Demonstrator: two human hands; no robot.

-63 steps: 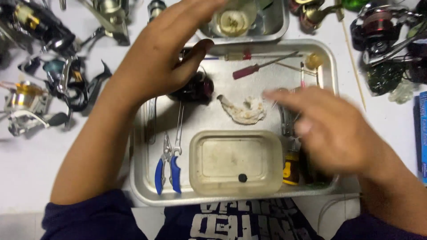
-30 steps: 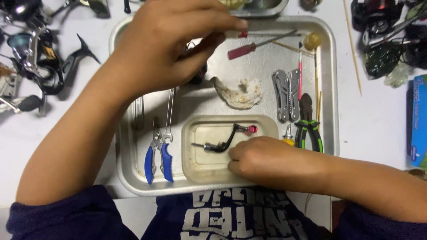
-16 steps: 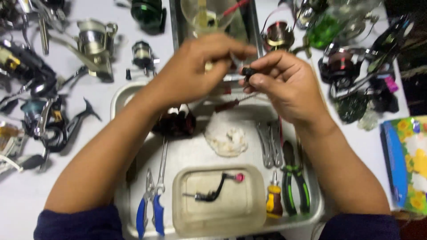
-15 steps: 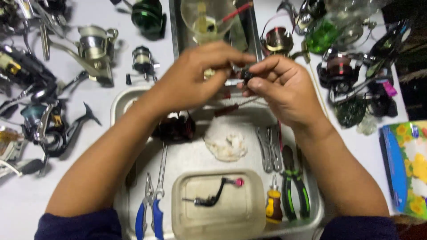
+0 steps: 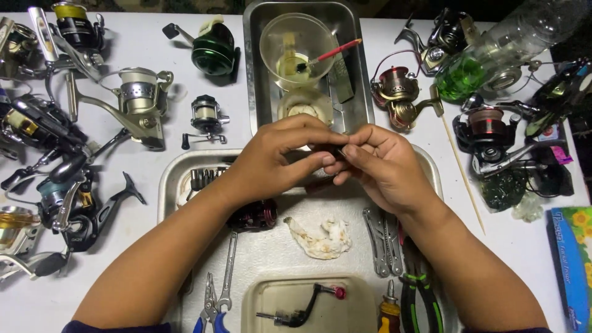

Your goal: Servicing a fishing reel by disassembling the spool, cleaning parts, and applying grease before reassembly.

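Note:
My left hand [image 5: 280, 157] and my right hand [image 5: 379, 166] meet fingertip to fingertip above the far part of a metal tray [image 5: 169, 185]. Between the fingertips they pinch a small dark part [image 5: 338, 152], mostly hidden by the fingers. Under my left wrist a dark red reel body [image 5: 256, 216] lies in the tray. A crumpled stained tissue [image 5: 320, 237] lies nearer me. A shallow plastic tub [image 5: 259, 299] at the tray's near edge holds a black reel handle [image 5: 302, 311] with a red knob.
In the tray lie a folding multitool [image 5: 382, 234], green-handled pliers [image 5: 419, 290], a wrench [image 5: 228, 271], blue-handled pliers [image 5: 206, 308]. A second metal tray [image 5: 361, 74] beyond holds a clear cup [image 5: 296, 46] with a brush. Several fishing reels [image 5: 139, 102] crowd left and right; a wooden skewer [image 5: 462, 179], a clear bottle [image 5: 493, 52].
About a second ago my right hand was at the tub near the reel handle; it has since come up to join my left hand, and both now hold the small part together.

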